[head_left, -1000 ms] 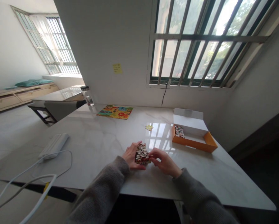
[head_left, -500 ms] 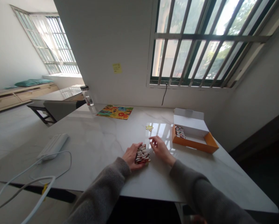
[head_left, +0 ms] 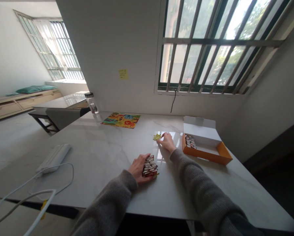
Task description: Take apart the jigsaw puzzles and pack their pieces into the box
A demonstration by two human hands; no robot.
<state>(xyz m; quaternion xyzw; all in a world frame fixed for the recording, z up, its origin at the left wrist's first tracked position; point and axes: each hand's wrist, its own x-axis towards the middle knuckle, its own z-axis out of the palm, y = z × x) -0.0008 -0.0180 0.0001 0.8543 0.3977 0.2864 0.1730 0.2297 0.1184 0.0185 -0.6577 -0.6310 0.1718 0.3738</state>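
My left hand (head_left: 137,168) is wrapped around a block of stacked puzzle pieces (head_left: 150,166), holding it on the white table near the front. The pieces stand tightly side by side, with their edges showing. Farther forward, my right hand (head_left: 167,142) has its thumb and fingers at the right edge of a yellow puzzle piece (head_left: 157,137), closed on it at table height. Whether the piece is lifted off the surface is too small to tell. To the right, an open orange box (head_left: 206,154) holds more stacked puzzle pieces (head_left: 190,142) at its left end.
A colourful animal picture sheet (head_left: 121,120) lies toward the wall, with a clear bottle (head_left: 92,104) left of it. A white power strip (head_left: 54,158) and cables occupy the table's left. The box's white lid (head_left: 199,126) leans back near the wall.
My right hand has moved forward from beside the stack to the yellow puzzle piece and closed on its edge. My left hand stays around the stack. The view has tipped slightly upward.
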